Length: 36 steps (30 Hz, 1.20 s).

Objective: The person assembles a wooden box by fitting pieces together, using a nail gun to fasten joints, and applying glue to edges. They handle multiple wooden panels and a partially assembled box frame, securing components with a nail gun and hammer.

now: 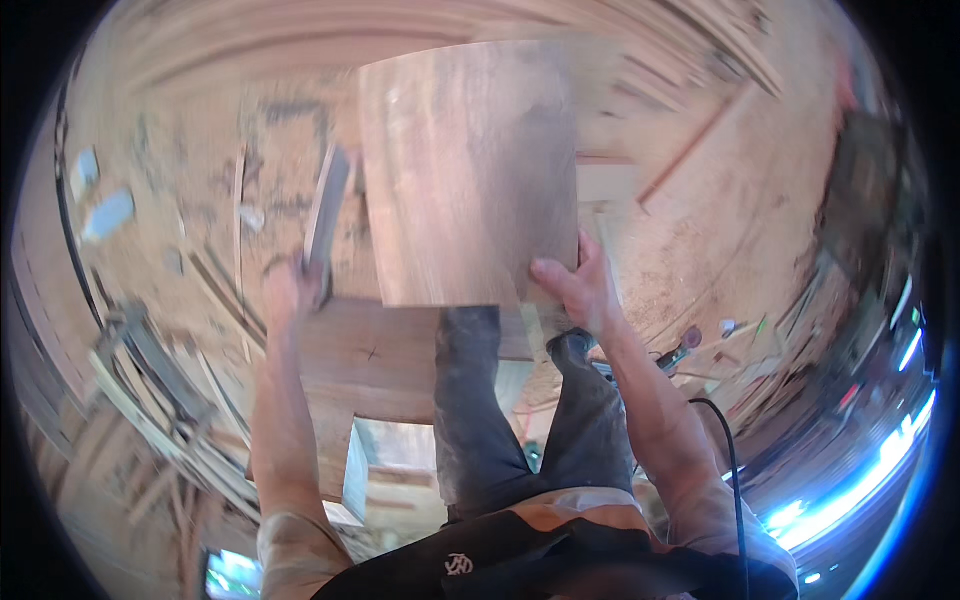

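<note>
A broad wooden board [470,170] is held up in front of me, its grain running away from me. My right hand [580,285] grips its near right corner, thumb on top and the other fingers out of sight at the edge. To the left, my left hand [295,287] is closed round the lower end of a narrow wooden strip [325,205], which points away from me. The strip stands apart from the board's left edge. Below the hands lies a brown wooden panel [370,355] with a small dark cross mark.
Sawdust and scraps cover the floor. Long planks [300,35] lie at the far side. Thin offcuts [225,295] and a wooden frame [150,390] are at the left, with pale plastic bottles [108,214] beyond. A black cable [733,450] hangs by my right arm.
</note>
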{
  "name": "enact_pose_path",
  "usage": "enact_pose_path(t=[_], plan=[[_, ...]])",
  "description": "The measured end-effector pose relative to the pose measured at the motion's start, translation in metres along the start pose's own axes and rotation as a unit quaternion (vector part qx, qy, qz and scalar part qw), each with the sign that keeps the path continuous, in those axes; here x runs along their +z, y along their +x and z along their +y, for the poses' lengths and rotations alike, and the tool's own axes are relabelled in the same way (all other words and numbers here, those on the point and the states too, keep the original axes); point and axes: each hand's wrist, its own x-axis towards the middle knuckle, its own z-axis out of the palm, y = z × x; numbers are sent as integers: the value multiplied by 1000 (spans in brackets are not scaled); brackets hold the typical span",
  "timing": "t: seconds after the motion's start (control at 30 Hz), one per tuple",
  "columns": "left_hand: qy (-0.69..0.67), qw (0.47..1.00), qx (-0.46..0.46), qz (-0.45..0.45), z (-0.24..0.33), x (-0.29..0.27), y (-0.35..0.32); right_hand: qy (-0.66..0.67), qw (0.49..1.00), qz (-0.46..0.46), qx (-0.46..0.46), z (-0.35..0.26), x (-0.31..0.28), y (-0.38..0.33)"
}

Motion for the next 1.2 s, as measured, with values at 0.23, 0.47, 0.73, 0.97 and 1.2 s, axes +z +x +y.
enact_pose_path(t=[0.23, 0.47, 0.73, 0.97, 1.2], plan=[[6, 998, 37, -54, 66, -15, -227, 145, 964, 66, -213, -55, -189, -241], [-59, 959, 137, -240, 149, 8, -308, 303, 865, 234, -323, -6, -323, -489], [322, 859, 309, -251, 377, -58, -240, 281, 626, 699, -203, 174, -281, -682], [471, 763, 410, -169, 572, -41, -313, 512, 311, 789, -136, 350, -156, -756], [594, 643, 478, -75, 716, 73, -447, 578, 41, 814, -34, 508, -80, -807]])
